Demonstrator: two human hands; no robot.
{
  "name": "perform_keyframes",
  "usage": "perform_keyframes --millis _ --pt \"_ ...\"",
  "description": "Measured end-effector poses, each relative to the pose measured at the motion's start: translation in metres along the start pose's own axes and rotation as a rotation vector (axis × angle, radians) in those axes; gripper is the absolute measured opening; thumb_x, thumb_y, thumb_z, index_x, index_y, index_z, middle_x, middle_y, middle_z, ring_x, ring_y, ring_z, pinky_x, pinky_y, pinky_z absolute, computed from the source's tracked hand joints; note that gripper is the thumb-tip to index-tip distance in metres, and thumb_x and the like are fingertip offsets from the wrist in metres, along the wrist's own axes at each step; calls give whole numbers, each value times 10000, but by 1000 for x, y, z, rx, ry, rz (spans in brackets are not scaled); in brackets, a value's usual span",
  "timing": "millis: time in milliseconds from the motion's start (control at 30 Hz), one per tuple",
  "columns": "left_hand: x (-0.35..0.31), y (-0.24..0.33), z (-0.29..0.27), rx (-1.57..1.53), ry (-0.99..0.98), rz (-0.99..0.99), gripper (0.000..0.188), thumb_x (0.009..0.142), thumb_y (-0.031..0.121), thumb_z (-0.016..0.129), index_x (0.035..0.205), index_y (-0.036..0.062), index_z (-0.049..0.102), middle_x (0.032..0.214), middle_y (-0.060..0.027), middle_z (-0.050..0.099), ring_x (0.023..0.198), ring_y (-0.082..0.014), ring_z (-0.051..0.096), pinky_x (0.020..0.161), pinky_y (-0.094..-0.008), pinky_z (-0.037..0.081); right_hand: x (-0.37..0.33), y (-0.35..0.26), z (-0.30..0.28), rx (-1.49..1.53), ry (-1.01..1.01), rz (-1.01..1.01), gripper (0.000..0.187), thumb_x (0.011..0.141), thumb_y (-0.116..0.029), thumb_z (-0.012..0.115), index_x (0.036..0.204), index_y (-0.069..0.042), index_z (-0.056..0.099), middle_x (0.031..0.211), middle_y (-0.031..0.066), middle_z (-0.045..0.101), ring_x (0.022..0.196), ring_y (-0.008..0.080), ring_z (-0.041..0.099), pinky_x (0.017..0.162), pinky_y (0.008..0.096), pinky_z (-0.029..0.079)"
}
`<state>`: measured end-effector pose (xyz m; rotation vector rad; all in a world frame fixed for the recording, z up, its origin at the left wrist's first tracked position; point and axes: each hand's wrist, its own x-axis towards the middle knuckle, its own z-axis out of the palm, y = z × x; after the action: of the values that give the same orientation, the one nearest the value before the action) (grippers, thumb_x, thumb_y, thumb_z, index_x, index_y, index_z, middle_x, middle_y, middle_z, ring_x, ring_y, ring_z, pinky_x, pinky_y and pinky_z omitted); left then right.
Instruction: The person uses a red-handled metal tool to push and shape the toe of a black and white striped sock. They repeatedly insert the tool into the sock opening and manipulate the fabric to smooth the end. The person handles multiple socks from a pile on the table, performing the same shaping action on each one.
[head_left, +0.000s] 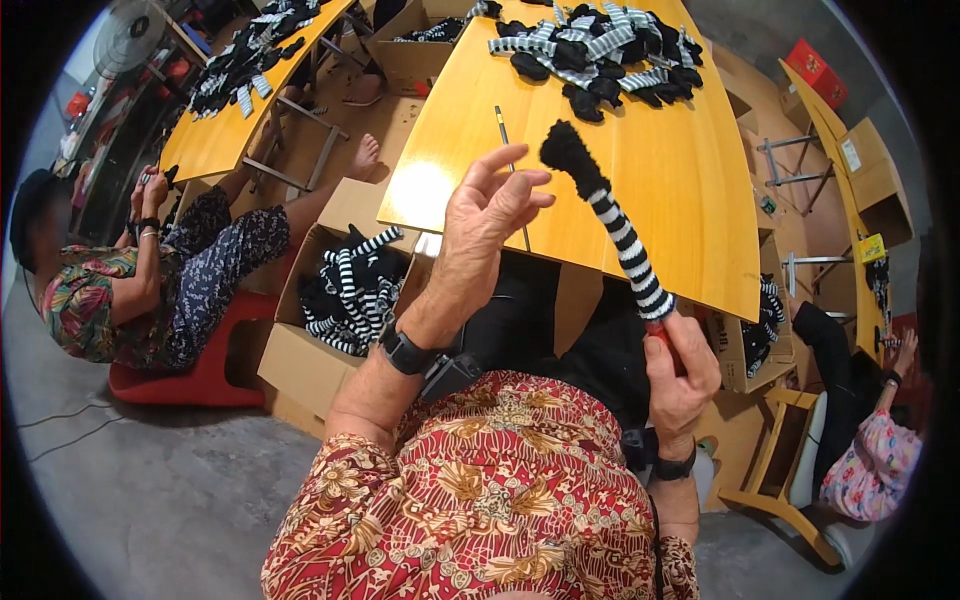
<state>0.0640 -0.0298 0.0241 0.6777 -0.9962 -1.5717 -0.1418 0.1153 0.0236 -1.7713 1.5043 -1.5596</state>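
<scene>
My right hand (682, 372) is closed around a red handle (655, 327) at the lower end of a black-and-white striped knitted tube (630, 248). The tube points up and away over the table's near edge, and its far end is a fuzzy black tip (568, 155). Whatever lies inside the tube is hidden. To the left, my left hand (490, 205) is raised with its fingers apart and nothing in it. Behind that hand a thin dark rod (503, 128) lies on the yellow table (440, 150), partly covered by the fingers.
Striped and black knitted pieces (600, 50) are heaped on the table's far side. Cardboard boxes of similar pieces stand at left (340, 200) and right (740, 350). One person (120, 290) sits on a red chair (190, 375) at left; another (870, 460) sits at right.
</scene>
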Motion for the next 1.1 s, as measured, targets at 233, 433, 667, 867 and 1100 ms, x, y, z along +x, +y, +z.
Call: perform_keyframes --millis 233,433,667,867,1100 --pt "0 8 9 -96 -58 -74 457 966 321 524 1261 -26 488 1153 -179 617 976 -213 649 857 -316 528 -6 -4 6 -487 -94 -396 424 678 40 742 1087 -48 678 836 79 549 628 195 548 533 298 457" --pt "1 -6 11 -227 16 -72 427 983 300 494 1250 -33 495 1190 -173 604 1008 -222 640 874 -309 511 -21 3 10 -370 -83 -199 426 732 38 707 1146 -52 657 810 80 574 657 201 574 557 294 471" --pt "-3 -19 24 -189 83 -51 390 983 280 498 1239 -15 505 1182 -154 614 1023 -216 638 868 -302 517 -27 2 10 -159 -12 -25 374 792 37 661 1160 -19 638 824 101 628 703 195 596 625 283 483" --pt "-5 -19 22 -151 -24 -69 315 968 222 535 1173 -16 557 1076 -149 652 943 -216 666 833 -326 544 -25 5 10 -197 7 -120 365 783 46 658 1144 2 636 827 107 627 707 209 608 617 292 491" --pt "-2 -13 8 1 -37 -5 292 974 226 525 1120 -18 589 956 -126 677 865 -200 677 784 -321 555 -22 1 4 -276 -136 -90 398 758 53 659 1151 -2 630 831 114 618 681 219 605 592 301 492"
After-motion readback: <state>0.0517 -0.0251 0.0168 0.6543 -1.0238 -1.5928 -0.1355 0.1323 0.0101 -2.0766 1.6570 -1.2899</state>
